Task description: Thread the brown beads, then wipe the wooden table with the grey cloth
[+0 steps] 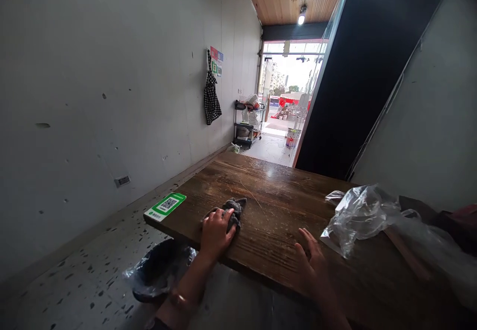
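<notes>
My left hand presses a bunched dark grey cloth onto the brown wooden table, close to its front left part. The fingers curl over the cloth and hide some of it. To the right, my right hand is over the table near its front edge, fingers apart and holding nothing. Whether its palm touches the wood I cannot tell. A thin light-brown strand lies on the tabletop beyond the cloth.
A green-and-white QR code card lies at the table's left corner. Crumpled clear plastic covers part of the right side. Below the left edge stands a bin lined with plastic. A loaded cart stands farther back by the wall.
</notes>
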Demonstrator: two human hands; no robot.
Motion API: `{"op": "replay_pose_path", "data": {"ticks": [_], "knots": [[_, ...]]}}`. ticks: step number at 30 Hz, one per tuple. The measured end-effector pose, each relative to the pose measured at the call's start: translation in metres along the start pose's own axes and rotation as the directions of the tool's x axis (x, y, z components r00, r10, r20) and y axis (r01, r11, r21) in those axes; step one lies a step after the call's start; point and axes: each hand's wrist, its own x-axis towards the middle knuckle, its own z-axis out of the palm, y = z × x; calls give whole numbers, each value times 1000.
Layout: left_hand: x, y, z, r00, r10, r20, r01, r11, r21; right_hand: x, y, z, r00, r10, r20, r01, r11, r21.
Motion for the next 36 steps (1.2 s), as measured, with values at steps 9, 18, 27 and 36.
{"op": "replay_pose_path", "data": {"ticks": [9, 18, 27, 36], "knots": [[-52, 59, -16, 1000, 13, -19, -23, 594, -804, -4, -11, -10, 999, 49, 20, -49, 999, 13], [-73, 116, -31, 993, -37, 108, 112, 120, -986, -38, -58, 16, 967, -159, 200, 88, 942, 323], [-73, 107, -37, 958, 283, -55, -113, 192, -975, -15, -124, -5, 993, 25, 116, -55, 962, 269], [-11, -1, -8, 985, 132, -114, -173, 835, -522, 21, -60, -41, 959, -225, 173, 279, 852, -442]]}}
